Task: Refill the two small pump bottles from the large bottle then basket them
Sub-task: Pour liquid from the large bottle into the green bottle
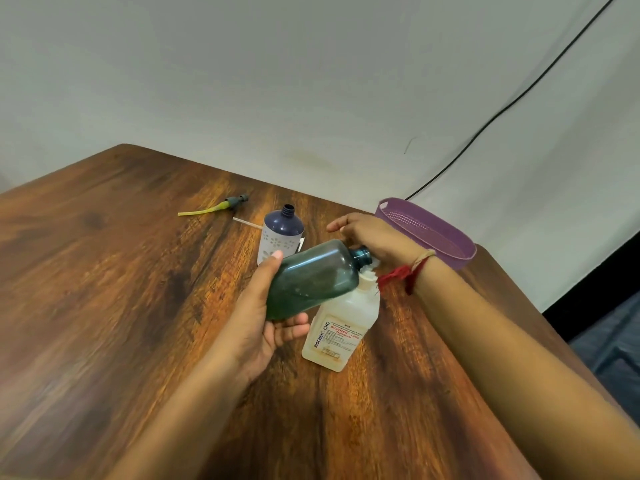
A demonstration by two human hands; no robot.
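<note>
My left hand [263, 317] grips a translucent green small bottle [311, 278] by its base and holds it tilted above the table, open neck pointing right. Just below it stands the large white bottle [341, 327] with a red-lettered label. My right hand [370, 237] is curled down over its top, where a bit of white cap [369, 270] shows under the palm. A second small bottle [280, 237], navy on top and white below, stands uncapped behind them. The purple basket [446, 237] sits at the table's far right edge.
A pump head with a yellow tube [221, 206] lies on the wooden table [121, 289] at the back left. A thin white tube [246, 223] lies beside the navy bottle. A black cable [502, 112] runs down the wall behind the basket.
</note>
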